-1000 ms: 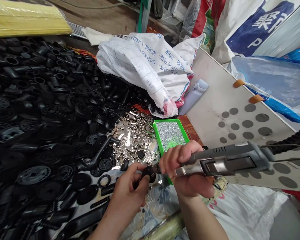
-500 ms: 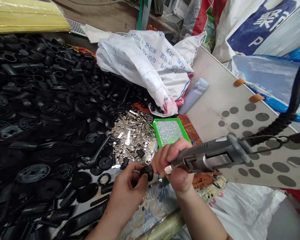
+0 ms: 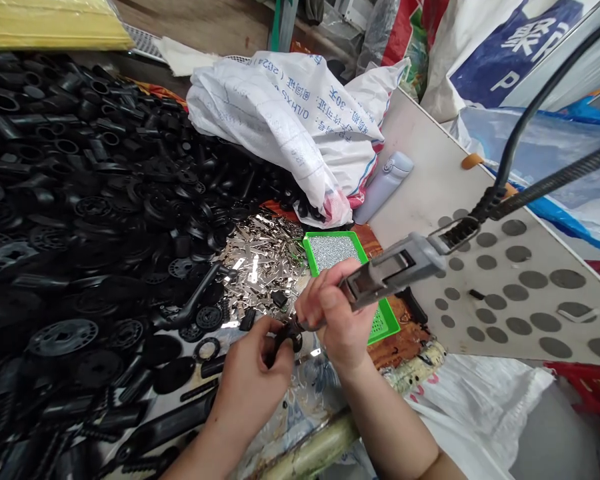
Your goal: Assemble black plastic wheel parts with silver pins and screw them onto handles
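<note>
My left hand (image 3: 253, 370) is closed around a small round black plastic part (image 3: 289, 333), held between thumb and fingers. In my right hand (image 3: 337, 310) is a grey corded electric screwdriver (image 3: 395, 270), tilted with its cord end up to the right and its front end down at the black part. The tip where tool and part meet is hidden by the fingers. Just beyond the hands lies a pile of flat shiny metal pieces (image 3: 260, 263). A green tray (image 3: 363, 250) of small silvery screws sits behind my right hand, and another green tray (image 3: 393, 327) shows beside its wrist.
A large heap of black plastic parts (image 3: 90, 207) covers the left side. At the back lie a white woven sack (image 3: 280, 113) and a lavender bottle (image 3: 385, 187). A white panel with round holes (image 3: 510, 280) stands at right. The tool's black cord (image 3: 525, 127) hangs from upper right.
My right hand has turned the screwdriver, and its rear end has swung left and higher. The second green tray has come into sight. My left hand still holds the black part.
</note>
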{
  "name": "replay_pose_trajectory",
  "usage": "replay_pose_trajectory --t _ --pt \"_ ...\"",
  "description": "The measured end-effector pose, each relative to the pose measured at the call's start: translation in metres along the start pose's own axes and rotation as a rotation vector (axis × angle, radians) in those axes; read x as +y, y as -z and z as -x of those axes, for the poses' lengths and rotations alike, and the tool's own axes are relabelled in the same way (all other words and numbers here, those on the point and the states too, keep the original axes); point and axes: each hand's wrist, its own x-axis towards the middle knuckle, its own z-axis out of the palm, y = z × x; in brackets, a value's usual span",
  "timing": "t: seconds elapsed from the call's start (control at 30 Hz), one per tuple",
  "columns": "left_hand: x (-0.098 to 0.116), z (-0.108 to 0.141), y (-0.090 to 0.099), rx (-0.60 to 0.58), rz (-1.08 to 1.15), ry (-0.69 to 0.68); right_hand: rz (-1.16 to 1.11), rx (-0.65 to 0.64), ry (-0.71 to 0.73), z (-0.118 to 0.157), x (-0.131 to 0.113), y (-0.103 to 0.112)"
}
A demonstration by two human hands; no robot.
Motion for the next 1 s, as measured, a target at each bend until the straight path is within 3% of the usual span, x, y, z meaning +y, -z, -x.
replay_pose_trajectory --t 0.1,0.33,0.53,0.73,0.9,0.93,1.0 --pt "-0.003 -0.001 0.000 0.000 -0.055 -0.023 -0.143 0.113 -0.037 0.001 0.000 -0.003" --pt "0.001 -0.003 0.004 -0.045 0.009 0.031 -0.242 0.234 -0.040 -0.009 -0.008 -0.003" --pt "0.012 -0.007 0.014 -0.077 0.186 0.125 -0.175 0.357 0.147 -0.017 -0.029 0.014" --pt "0.024 -0.001 0.033 -0.015 0.332 0.027 0.398 0.222 0.068 -0.014 -0.030 0.030" --pt "0.032 0.021 0.053 0.087 0.236 -0.065 1.050 0.112 0.050 0.022 -0.043 0.044" --pt "0.032 0.026 0.057 0.123 0.219 -0.087 1.132 0.067 0.068 0.031 -0.046 0.043" --pt "0.030 0.034 0.066 0.193 0.198 -0.129 1.092 -0.209 0.134 0.047 -0.050 0.030"
